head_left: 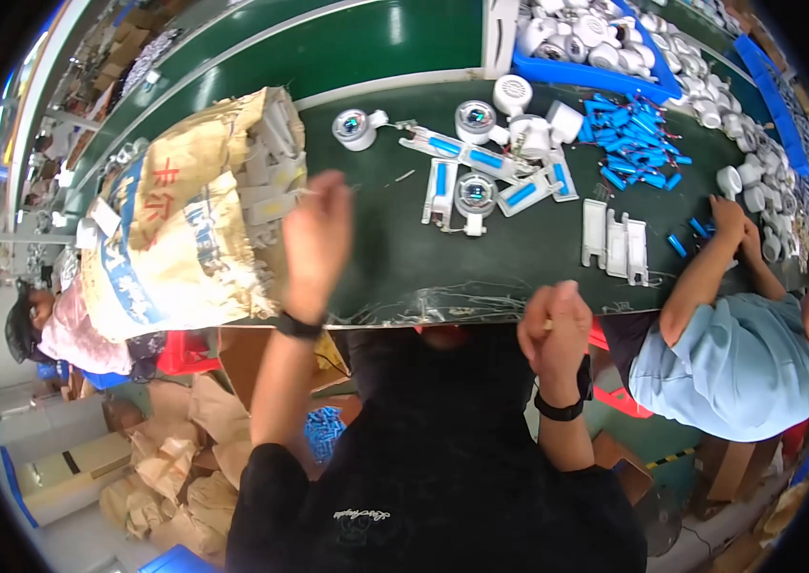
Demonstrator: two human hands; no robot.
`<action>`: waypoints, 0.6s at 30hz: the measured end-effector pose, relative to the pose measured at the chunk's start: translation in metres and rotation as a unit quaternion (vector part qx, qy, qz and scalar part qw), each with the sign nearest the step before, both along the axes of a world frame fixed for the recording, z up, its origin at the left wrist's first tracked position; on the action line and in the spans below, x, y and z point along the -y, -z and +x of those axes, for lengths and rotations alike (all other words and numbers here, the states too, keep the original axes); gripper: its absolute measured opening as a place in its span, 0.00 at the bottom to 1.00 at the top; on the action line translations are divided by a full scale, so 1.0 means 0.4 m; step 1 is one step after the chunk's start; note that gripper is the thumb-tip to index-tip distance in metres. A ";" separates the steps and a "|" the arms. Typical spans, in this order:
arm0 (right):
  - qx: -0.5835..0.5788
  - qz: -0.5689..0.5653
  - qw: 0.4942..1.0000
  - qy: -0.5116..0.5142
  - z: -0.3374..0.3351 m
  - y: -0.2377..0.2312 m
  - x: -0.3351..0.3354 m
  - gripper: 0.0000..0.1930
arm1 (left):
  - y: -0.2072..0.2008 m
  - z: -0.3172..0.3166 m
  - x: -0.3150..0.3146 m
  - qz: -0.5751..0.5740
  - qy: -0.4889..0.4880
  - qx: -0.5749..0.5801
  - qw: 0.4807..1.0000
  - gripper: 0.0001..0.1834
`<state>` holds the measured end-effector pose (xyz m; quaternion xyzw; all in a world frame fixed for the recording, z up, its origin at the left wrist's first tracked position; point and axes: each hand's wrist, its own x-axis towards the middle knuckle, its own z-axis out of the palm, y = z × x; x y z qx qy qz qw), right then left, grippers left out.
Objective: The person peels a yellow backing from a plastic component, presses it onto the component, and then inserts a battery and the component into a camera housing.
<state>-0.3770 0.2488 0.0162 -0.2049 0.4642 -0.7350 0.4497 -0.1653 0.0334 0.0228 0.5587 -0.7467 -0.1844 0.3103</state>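
My left hand (318, 239), smeared by motion, is beside the mouth of a torn paper sack (180, 224); whether its fingers grip anything cannot be told. White plastic strips (275, 143) fill the sack's opening. Over the table's front edge, my right hand (557, 325) is closed, fingers curled in; what they hold, if anything, is hidden. On the green table (376, 272) lie white trays with blue battery cells (521, 195) in them and round white units with shiny faces (475, 194). Bare white plastic trays (614, 244) lie farther right.
A pile of blue cells (633, 134) lies at the back right, below a blue bin (605, 76) of white round housings. Another person (729, 344) works at the right with both hands on the table. Brown paper sacks (175, 449) and cardboard boxes lie on the floor.
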 end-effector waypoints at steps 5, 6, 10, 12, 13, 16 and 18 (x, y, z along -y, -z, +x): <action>-0.056 -0.010 0.988 -0.142 0.084 0.008 0.076 0.21 | -0.017 0.268 0.194 0.024 0.014 0.196 0.980 0.24; -0.049 -0.037 0.988 -0.140 0.101 0.008 0.086 0.19 | -0.025 0.283 0.205 0.045 0.097 0.216 0.971 0.27; -0.089 0.007 0.983 -0.160 0.125 -0.020 0.089 0.18 | 0.003 0.307 0.213 -0.048 0.148 0.377 0.913 0.33; -0.140 0.022 0.973 -0.184 0.119 -0.003 0.084 0.21 | 0.011 0.316 0.226 -0.053 0.149 0.345 0.925 0.31; -0.144 0.024 0.972 -0.184 0.111 0.003 0.083 0.21 | 0.015 0.321 0.227 -0.059 0.146 0.317 0.935 0.29; -0.219 -0.021 0.966 -0.136 0.100 0.013 0.094 0.18 | -0.054 0.240 0.174 -0.027 0.073 0.153 0.985 0.21; -0.249 -0.005 0.960 -0.131 0.115 -0.072 0.119 0.12 | -0.108 0.158 0.104 0.232 0.060 -0.210 0.948 0.16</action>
